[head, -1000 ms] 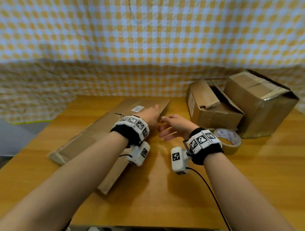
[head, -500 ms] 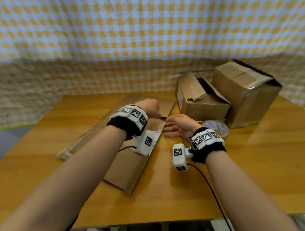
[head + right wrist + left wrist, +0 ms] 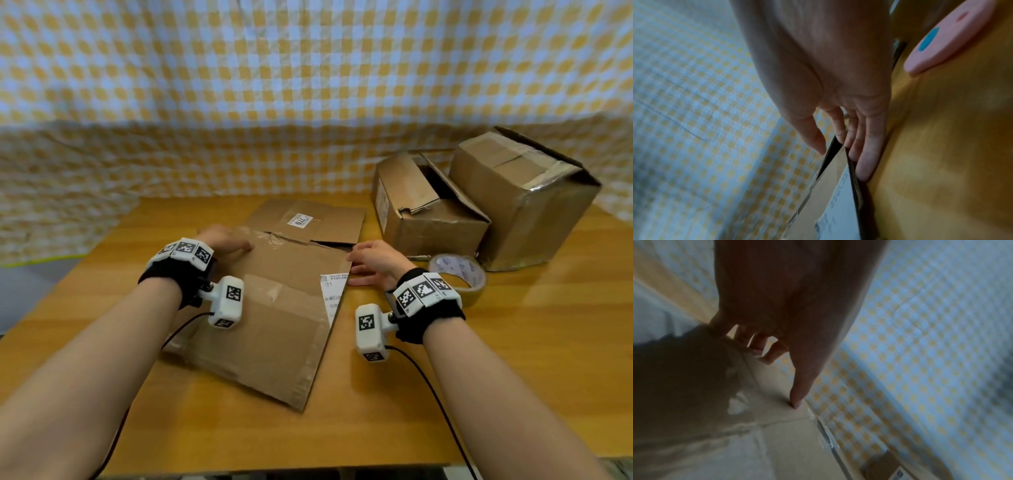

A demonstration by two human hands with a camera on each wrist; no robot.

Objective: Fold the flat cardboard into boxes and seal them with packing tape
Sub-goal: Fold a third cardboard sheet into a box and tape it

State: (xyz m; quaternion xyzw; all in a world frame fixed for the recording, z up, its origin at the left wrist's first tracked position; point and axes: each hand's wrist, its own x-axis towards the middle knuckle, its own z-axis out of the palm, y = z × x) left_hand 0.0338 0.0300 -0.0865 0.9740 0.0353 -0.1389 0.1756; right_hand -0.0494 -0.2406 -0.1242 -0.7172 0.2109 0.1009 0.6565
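A flat cardboard (image 3: pixel 274 308) with a white label lies in the middle of the wooden table (image 3: pixel 513 359). My left hand (image 3: pixel 226 241) is at its far left edge. In the left wrist view the thumb (image 3: pixel 803 378) presses on the top face and the fingers (image 3: pixel 758 345) curl over the edge. My right hand (image 3: pixel 371 262) is at the right edge. Its fingers (image 3: pixel 863 154) reach under the slightly raised cardboard (image 3: pixel 830 186) with the thumb above. A roll of packing tape (image 3: pixel 448 265) lies just right of my right wrist.
An open-topped cardboard box (image 3: pixel 428 219) and a larger taped box (image 3: pixel 520 195) stand at the back right. A yellow checked cloth (image 3: pixel 308 102) hangs behind the table. A pink rounded object (image 3: pixel 949 37) shows beside my right hand.
The cardboard has come nearer and more central. My left hand has shifted from its far right corner to its left edge, and my right hand has taken the right edge.
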